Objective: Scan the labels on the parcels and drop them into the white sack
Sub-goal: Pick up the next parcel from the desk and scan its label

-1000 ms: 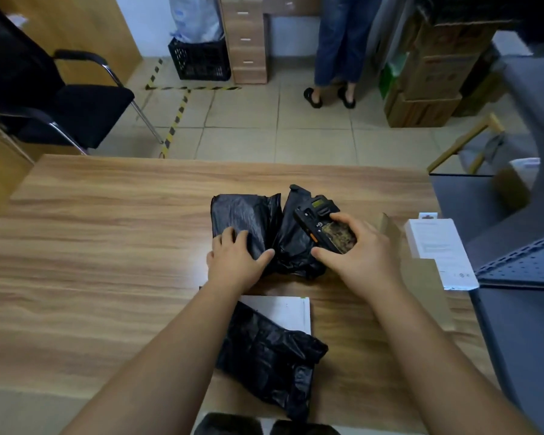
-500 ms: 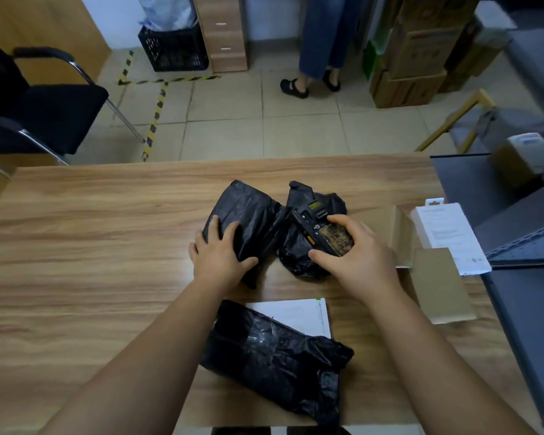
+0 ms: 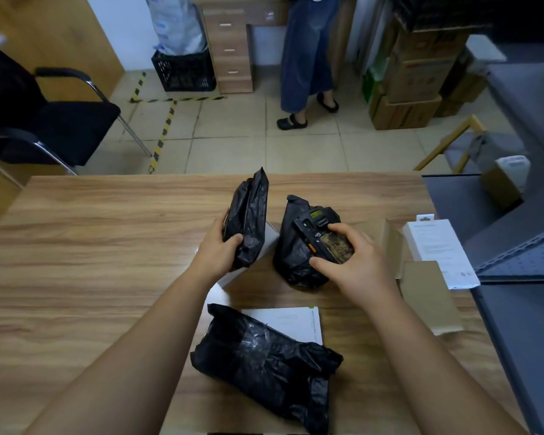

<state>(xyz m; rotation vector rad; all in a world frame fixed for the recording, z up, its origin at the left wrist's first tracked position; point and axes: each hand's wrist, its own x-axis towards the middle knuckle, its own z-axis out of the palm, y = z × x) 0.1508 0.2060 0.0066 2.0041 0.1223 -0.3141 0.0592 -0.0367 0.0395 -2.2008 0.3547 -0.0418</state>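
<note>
The left hand [image 3: 218, 246] grips a black parcel [image 3: 247, 221] by its lower end, thumb curled across the front and fingers wrapped behind, so the parcel stands tipped up on edge. Its long axis runs from the hand up and away toward the far edge of the wooden table [image 3: 76, 262], the pointed top leaning slightly right; a white face shows along its underside near the tabletop.

Just to the right, apart from it, a second black parcel [image 3: 292, 265] sits bunched on the table. Over it the right hand [image 3: 355, 262] holds a handheld scanner [image 3: 322, 238], thumb on its near side and fingers curled over the top. The scanner's long axis slants up-left, its small lit screen at the far end.

Nearer the person, a third black parcel [image 3: 264, 365] lies flat, stretched from upper left to lower right, half covering a white sheet [image 3: 296, 321]. At the table's right edge lie a flattened cardboard piece [image 3: 427, 296] and a white box [image 3: 437, 249]. Beyond the table another person [image 3: 305, 58] stands on the tiled floor.
</note>
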